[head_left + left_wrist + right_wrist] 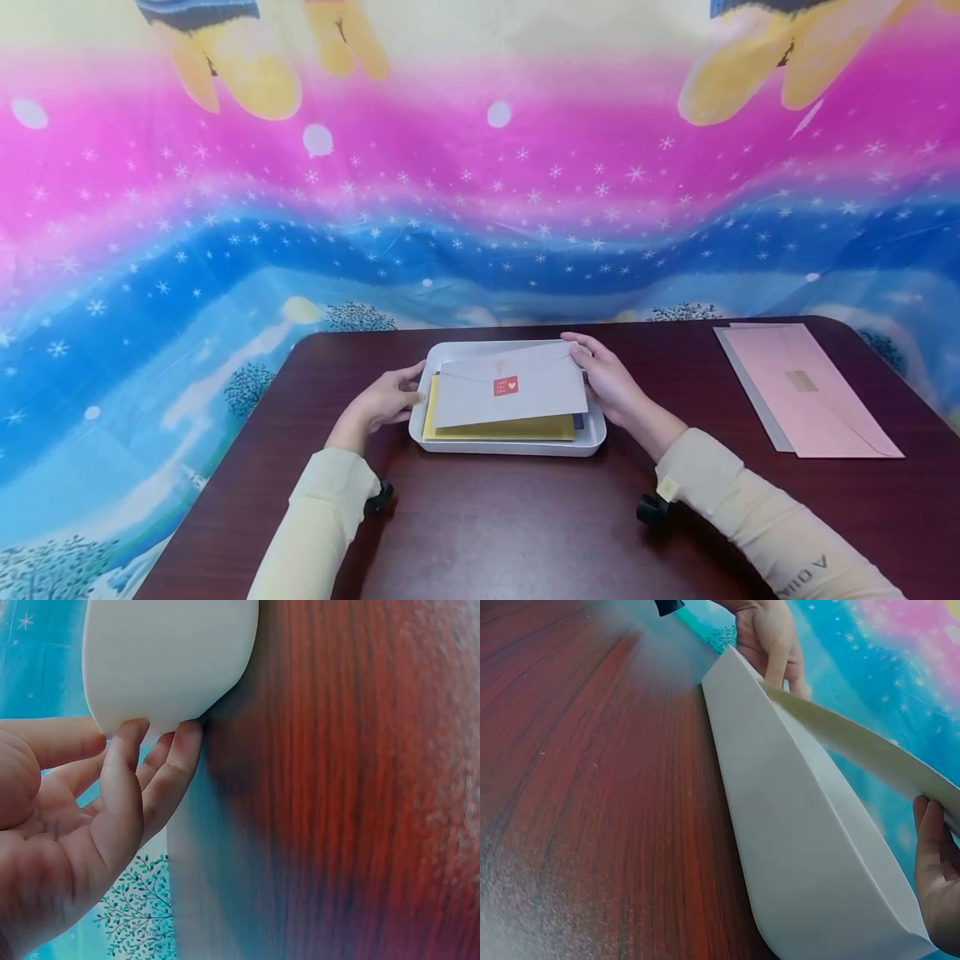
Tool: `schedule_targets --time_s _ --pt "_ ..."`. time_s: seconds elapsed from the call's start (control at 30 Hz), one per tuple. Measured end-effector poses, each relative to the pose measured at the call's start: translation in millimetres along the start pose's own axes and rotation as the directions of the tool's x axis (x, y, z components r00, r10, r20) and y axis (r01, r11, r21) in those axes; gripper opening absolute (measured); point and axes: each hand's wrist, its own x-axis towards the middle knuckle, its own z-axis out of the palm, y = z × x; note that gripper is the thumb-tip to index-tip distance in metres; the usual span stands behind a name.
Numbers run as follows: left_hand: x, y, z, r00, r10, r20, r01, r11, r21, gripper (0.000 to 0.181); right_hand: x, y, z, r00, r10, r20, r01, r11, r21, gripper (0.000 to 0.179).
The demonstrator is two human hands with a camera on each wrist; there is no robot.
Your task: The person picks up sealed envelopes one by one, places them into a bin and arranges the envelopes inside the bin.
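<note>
Left hand [386, 396]: is gripping the tray's left end, fingers bending against the end wall; probably bracing it, since light metal or plastic would be sliding easily on this surface.

Right hand [615, 386]: is pinching the white envelope by its upper right corner, thumb lying on the top face; a corner grip is likely leaving most of the sheet unbent.

White envelope [483, 393]: is slanting over the tray, right side standing raised above the rim, left side lying low inside; presumably the one-sided hold is causing that slope.

Red heart seal [506, 386]: is facing up near the envelope's middle.

Tray [510, 449]: is sitting flat on the table, long side facing the person, so both ends are falling within reach of a hand.

Yellow envelope [510, 428]: is lying in the tray beneath the white one, front strip showing.

Blue piece [578, 422]: is peeking out by the yellow one's right edge; too covered to identify.

Pink envelope [832, 400]: is resting well apart on the table's right, overlapping a grey envelope [759, 400]; perhaps being kept as a separate group.

Table [510, 517]: is supporting both groups, dark wood grain showing.
</note>
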Motion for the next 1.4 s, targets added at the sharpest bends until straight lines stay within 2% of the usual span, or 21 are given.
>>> schedule_targets --time_s 0.2,0.53,0.93,1.23,1.4 --pt "0.6 -0.4 0.5 1.000 -0.009 0.005 0.009 1.000 -0.013 0.067 1.0 1 6 1.000 0.013 0.011 -0.014 1.000 0.012 0.047" --pt "-1.9 1.7 -0.1 1.000 -0.010 0.004 0.010 1.000 -0.025 0.066 0.8 -4 3 0.994 0.012 0.113 -0.011 1.000 -0.010 0.062" --pt "-0.9 -0.8 -0.3 1.000 -0.005 0.006 0.005 1.000 -0.018 0.067 -4.9 -8 -15 0.990 -0.059 0.128 0.065 0.997 -0.042 0.061" --pt "-2.2 1.0 1.0 1.000 -0.001 0.000 0.001 1.000 -0.013 0.067 -8.1 -5 -22 0.994 -0.053 0.091 0.062 0.994 -0.094 0.060" --pt "-2.6 1.1 0.9 1.000 -0.004 -0.002 0.004 1.000 -0.012 0.067 -8.5 -5 -27 0.991 -0.083 0.108 0.094 0.991 -0.096 0.059"
